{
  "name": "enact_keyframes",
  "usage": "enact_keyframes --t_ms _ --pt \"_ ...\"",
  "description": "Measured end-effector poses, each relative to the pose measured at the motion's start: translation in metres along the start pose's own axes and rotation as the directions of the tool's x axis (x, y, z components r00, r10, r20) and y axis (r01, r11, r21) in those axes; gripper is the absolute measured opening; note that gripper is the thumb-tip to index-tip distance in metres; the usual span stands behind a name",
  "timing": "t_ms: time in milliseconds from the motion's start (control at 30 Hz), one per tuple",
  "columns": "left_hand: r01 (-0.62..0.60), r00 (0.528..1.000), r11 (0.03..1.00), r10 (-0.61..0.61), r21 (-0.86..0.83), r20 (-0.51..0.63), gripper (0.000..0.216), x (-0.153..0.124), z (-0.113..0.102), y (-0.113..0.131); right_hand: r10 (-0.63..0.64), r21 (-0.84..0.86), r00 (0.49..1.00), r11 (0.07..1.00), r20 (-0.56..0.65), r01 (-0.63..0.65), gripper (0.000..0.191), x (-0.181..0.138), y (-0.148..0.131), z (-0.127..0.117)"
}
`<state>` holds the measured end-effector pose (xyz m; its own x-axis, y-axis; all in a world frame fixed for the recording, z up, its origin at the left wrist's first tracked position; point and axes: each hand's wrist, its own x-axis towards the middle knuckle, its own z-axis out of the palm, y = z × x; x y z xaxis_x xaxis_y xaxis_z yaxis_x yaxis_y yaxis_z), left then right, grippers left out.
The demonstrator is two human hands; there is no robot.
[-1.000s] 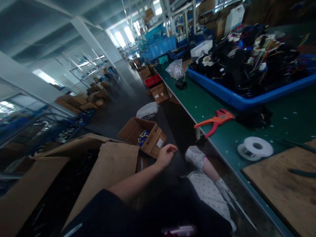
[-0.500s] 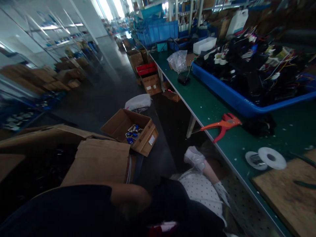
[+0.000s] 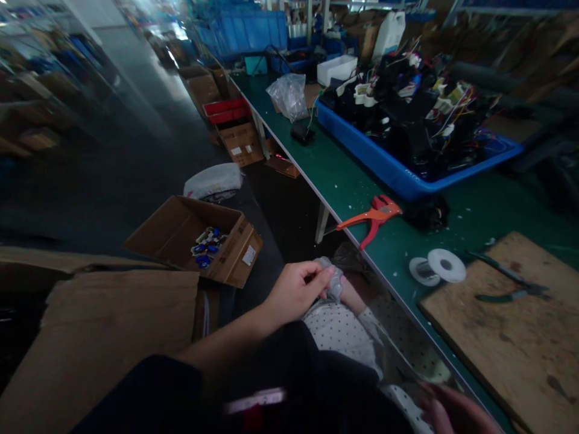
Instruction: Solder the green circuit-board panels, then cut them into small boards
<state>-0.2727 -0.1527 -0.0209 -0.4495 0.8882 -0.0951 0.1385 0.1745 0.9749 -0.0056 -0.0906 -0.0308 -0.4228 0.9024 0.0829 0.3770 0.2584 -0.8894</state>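
Note:
My left hand [image 3: 296, 289] reaches across my lap with its thumb and fingers closed together. Its fingertips meet a pale grey, shoe-like thing [image 3: 335, 283] above the white dotted cloth [image 3: 341, 334]; whatever they grip is hidden. My right hand [image 3: 452, 413] shows only in part at the bottom right, below the bench edge. It is dark and blurred, so its grip is unclear. Orange-handled pliers [image 3: 373, 218] lie at the bench edge, closer to my left hand. A wire spool [image 3: 446, 266] and green-handled cutters [image 3: 515, 283] lie on the bench top.
A blue tray [image 3: 407, 184] heaped with black parts and wires stands on the green bench [image 3: 348, 193]. The cutters rest on a wooden board [image 3: 497, 337]. On the left are a carton [image 3: 239, 259] with blue-and-white parts and a larger open carton [image 3: 117, 319].
The view has swung right, shifting the bench and cartons leftward. My left hand has come up from my body to the pale grey thing; my right hand has entered at the bottom right.

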Motion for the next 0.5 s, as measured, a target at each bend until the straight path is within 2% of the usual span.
enact_keyframes --t_ms 67,133,200,267,367,500 --pt "-0.015 1.0 0.997 0.013 -0.073 -0.025 0.044 0.001 0.023 0.002 -0.076 -0.006 0.995 0.997 0.065 0.077 0.025 -0.005 0.007 -0.004" --pt "-0.026 0.999 0.99 0.021 -0.141 -0.038 0.045 0.002 0.041 0.006 -0.163 0.015 0.973 0.987 0.166 0.162 0.026 0.0 0.008 0.003" --pt "-0.037 0.999 0.98 0.029 -0.193 -0.044 0.045 0.002 0.051 0.011 -0.181 0.064 0.961 0.983 0.207 0.171 0.026 0.01 0.002 0.012" --pt "-0.049 0.998 0.973 0.039 -0.226 -0.048 0.044 0.001 0.058 0.017 -0.136 0.126 0.972 0.986 0.19 0.113 0.025 0.02 -0.009 0.019" --pt "-0.066 0.997 0.965 0.057 -0.253 -0.044 0.043 -0.003 0.067 0.024 0.004 0.228 0.993 0.973 0.119 -0.031 0.025 0.032 -0.026 0.023" --pt "-0.065 0.998 0.959 0.067 -0.277 -0.002 0.04 -0.01 0.089 0.03 0.102 0.421 0.979 0.891 0.176 -0.168 0.036 0.041 -0.038 0.023"
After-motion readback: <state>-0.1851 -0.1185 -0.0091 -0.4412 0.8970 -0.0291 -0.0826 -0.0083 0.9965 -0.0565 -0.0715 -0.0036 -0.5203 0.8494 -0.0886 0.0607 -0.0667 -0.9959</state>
